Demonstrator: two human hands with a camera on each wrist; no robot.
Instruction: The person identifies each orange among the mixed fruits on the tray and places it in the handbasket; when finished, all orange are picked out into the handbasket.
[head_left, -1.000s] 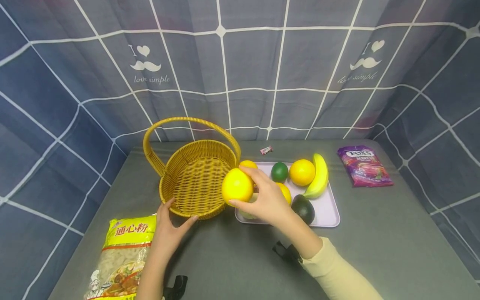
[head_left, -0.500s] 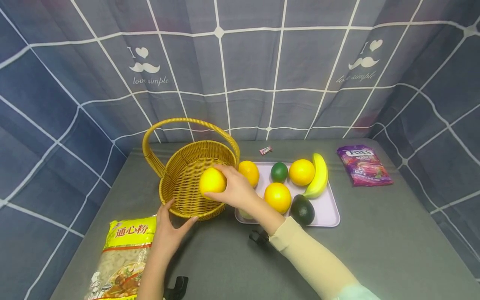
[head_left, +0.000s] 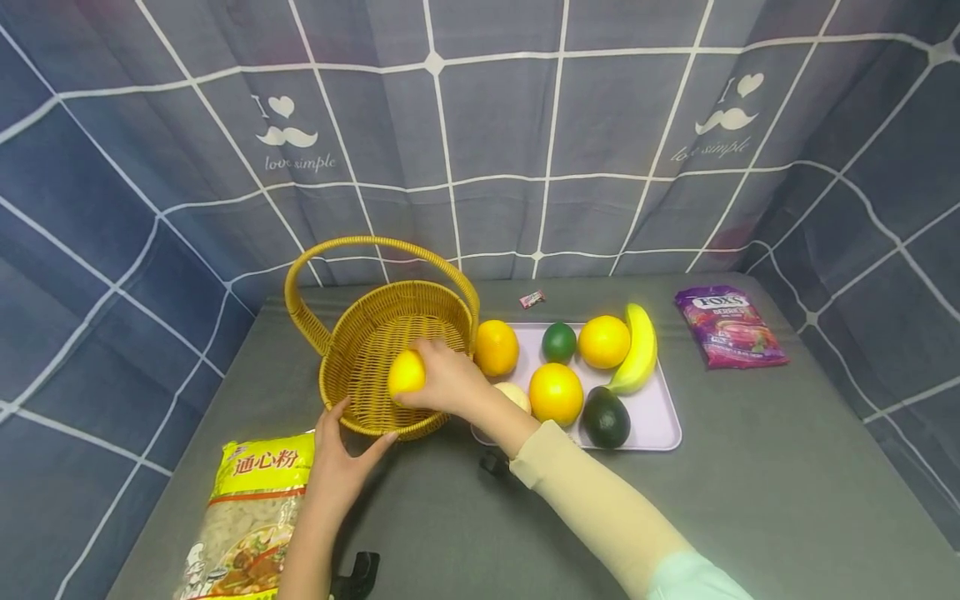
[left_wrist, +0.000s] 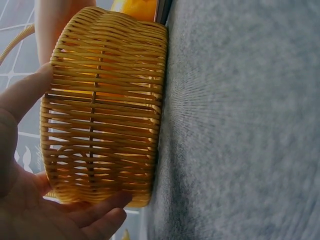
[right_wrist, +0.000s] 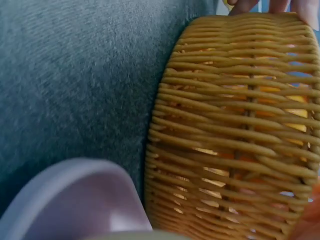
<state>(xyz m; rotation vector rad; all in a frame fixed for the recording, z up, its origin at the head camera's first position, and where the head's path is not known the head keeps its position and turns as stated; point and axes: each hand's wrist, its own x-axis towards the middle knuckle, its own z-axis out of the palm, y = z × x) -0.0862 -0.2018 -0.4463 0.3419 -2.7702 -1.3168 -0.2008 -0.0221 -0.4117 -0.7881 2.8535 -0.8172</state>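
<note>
From where I sit, the biggest thing in play is the wicker basket (head_left: 390, 354), standing on the grey table (head_left: 750, 500) just left of the lilac tray (head_left: 652, 417); its woven wall looks stiff yet light, so I judge it would slide if nudged, and the hoop handle (head_left: 378, 246) or the rim is the sound place to take it. My left hand (head_left: 337, 462) braces the near wall, thumb and fingers spread and fairly straight against the weave, which the left wrist view confirms, with the fingers (left_wrist: 95, 212) lying along the base. The right hand (head_left: 446, 383) reaches over the rim, fingers curled round the yellow fruit (head_left: 406, 372), which sits low inside the basket, near its front right; whether it touches the bottom I cannot tell. I judge that fruit firm, smooth-skinned, a little slippery and light, best cupped round its widest part as it is now. On the tray lie 3 orange fruits, a lime (head_left: 558, 342), a banana (head_left: 636, 350), an avocado (head_left: 606, 417) and a pale fruit partly hidden by my forearm. A noodle bag (head_left: 247, 517) lies near left, a purple sweet packet (head_left: 727, 327) far right
</note>
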